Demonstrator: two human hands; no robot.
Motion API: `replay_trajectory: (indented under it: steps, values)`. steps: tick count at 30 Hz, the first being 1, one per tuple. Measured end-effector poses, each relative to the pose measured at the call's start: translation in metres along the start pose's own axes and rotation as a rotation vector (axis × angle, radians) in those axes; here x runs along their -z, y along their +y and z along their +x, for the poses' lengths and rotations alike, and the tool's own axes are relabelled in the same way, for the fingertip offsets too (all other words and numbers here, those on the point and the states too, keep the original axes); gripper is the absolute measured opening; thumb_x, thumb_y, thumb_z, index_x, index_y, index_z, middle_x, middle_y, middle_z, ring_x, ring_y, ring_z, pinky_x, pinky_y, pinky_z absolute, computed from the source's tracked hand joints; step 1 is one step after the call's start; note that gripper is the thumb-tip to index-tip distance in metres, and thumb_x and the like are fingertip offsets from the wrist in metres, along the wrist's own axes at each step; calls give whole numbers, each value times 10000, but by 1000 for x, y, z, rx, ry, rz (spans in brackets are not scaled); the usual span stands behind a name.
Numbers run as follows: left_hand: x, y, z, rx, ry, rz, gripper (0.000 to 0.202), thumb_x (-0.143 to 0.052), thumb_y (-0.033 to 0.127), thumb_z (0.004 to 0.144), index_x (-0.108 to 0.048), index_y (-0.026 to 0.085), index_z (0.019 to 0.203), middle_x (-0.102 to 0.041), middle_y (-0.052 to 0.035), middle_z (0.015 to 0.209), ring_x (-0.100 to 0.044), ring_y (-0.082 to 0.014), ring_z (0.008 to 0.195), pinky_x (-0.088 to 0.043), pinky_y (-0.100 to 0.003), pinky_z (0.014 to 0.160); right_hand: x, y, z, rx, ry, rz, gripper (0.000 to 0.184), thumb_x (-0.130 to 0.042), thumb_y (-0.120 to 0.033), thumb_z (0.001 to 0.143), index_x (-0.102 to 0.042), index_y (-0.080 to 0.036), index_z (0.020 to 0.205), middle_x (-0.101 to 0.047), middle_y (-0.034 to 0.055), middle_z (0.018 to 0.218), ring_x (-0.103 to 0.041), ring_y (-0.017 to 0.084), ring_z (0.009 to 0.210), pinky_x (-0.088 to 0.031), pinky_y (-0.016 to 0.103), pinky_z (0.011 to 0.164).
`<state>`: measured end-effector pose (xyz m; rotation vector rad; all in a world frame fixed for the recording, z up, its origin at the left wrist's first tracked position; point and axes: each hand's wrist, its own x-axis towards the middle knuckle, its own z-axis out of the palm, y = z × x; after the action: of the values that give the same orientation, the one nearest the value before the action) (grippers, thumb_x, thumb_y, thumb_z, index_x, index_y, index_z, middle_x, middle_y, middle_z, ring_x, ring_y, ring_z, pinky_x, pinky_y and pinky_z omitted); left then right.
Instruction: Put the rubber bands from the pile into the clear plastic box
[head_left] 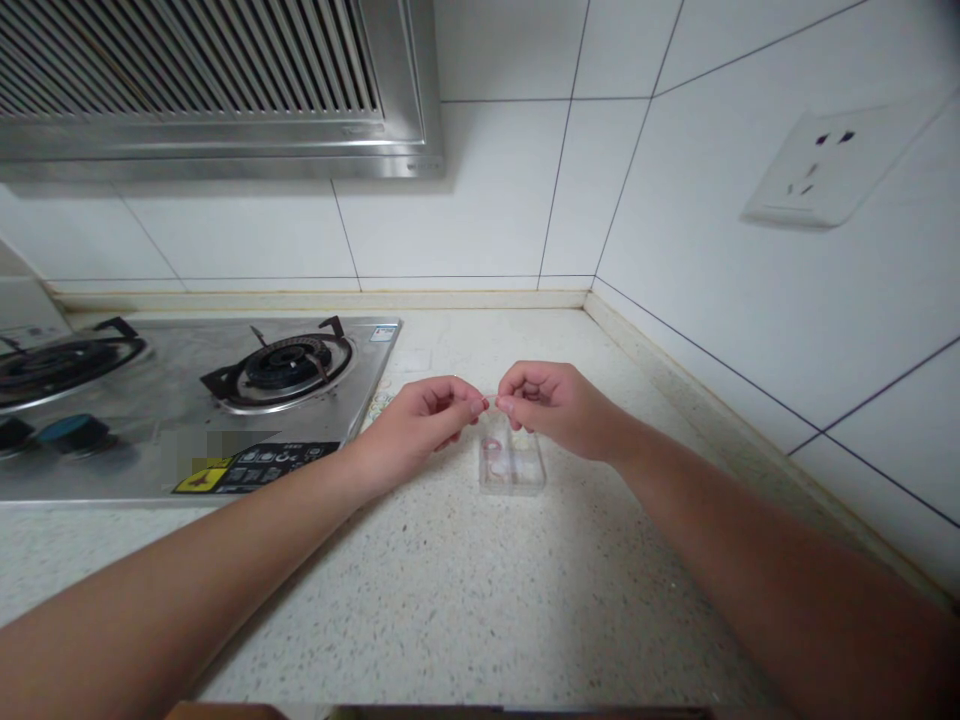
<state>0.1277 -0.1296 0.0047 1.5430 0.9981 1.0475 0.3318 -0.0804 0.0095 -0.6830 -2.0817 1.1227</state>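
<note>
Over a speckled countertop (450,590), my left hand (424,420) and my right hand (551,405) meet fingertip to fingertip. Both are closed in a pinch, and a thin, pale thing seems to run between the fingertips; it is too small to name. Just below my right hand a small clear plastic box (512,466) rests on the counter, with something reddish inside it. Neither hand touches the box.
A steel gas hob (187,430) with a burner (289,365) fills the left. A range hood (217,90) hangs above it. White tiled walls meet in the corner, and a wall socket (825,170) sits on the right wall.
</note>
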Motion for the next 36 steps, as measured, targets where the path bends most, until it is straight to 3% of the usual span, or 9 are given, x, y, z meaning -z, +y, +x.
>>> replay_trajectory:
  steps: [36]
  values:
    - [0, -3, 2, -35, 5, 5, 249, -633, 372, 883, -613, 129, 835, -525, 22, 694, -405, -44, 536, -298, -185, 477, 1, 0, 0, 23, 2, 43, 132, -625, -265, 872, -606, -137, 844, -598, -6, 656, -514, 84, 591, -383, 213, 528]
